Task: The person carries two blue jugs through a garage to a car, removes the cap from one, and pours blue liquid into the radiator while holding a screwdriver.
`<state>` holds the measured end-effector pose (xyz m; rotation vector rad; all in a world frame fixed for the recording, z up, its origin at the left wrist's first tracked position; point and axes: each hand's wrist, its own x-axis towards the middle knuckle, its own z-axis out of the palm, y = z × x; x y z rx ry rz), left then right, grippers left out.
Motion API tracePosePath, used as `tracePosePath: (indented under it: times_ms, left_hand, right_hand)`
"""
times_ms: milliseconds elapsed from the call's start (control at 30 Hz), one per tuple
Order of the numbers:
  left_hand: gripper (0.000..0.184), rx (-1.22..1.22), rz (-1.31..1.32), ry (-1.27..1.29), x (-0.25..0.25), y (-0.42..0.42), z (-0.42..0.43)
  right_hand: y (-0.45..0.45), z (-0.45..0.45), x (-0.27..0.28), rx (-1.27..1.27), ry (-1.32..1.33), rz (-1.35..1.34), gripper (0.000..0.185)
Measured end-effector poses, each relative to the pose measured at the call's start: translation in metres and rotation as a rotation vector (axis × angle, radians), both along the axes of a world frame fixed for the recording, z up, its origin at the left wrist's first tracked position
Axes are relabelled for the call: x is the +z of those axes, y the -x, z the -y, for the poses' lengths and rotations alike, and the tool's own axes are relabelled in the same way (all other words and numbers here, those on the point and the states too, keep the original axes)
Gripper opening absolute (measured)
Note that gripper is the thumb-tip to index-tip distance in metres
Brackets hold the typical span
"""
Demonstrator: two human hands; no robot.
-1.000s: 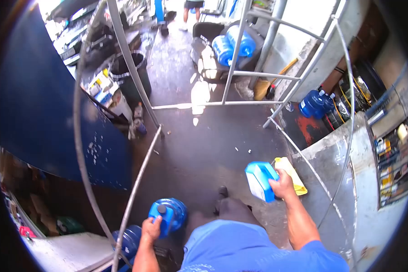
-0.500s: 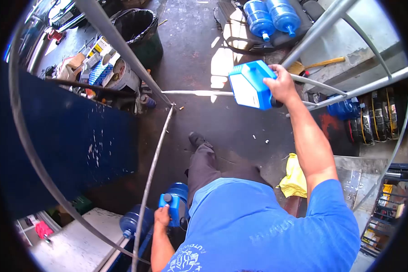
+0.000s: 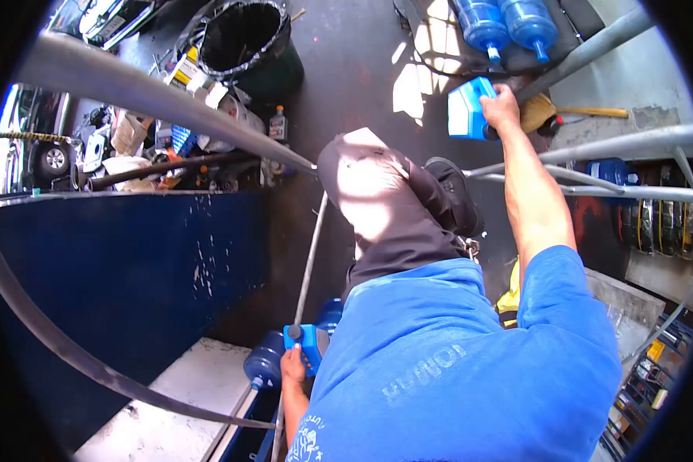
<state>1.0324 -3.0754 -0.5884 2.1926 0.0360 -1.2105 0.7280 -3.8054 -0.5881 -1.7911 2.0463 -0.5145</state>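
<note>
Both our hands are closed on jugs: the right hand (image 3: 503, 108) grips a flat-sided blue plastic jug with a white label (image 3: 462, 112), held out ahead near two large translucent blue water bottles (image 3: 481, 23), and the left hand (image 3: 292, 363) grips a second blue plastic jug with a black cap (image 3: 313, 348). That one is low beside our blue T-shirt (image 3: 470, 362), near another round blue bottle (image 3: 265, 359).
</note>
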Motion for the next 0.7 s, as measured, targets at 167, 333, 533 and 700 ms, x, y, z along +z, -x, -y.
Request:
tracePosePath:
  times_ms: [167, 333, 533, 700]
  left_hand:
    - [0.052, -0.092, 0.025, -0.121, -0.038, -0.019, -0.003]
    - [0.055, -0.341, 0.056, -0.336, -0.073, -0.039, 0.008]
    - [0.046, -0.382, -0.044, -0.457, -0.081, -0.037, 0.087]
    - [0.042, -0.404, -0.104, -0.605, -0.025, -0.041, 0.213]
  right_hand:
    - [-0.001, 0.019, -0.017, -0.151, -0.057, -0.018, 0.06]
    - [-0.017, 0.062, -0.018, -0.203, -0.101, -0.005, 0.062]
    - [-0.009, 0.14, -0.087, -0.185, -0.176, -0.037, 0.06]
    - [0.0, 0.238, -0.151, 0.02, -0.354, -0.032, 0.059]
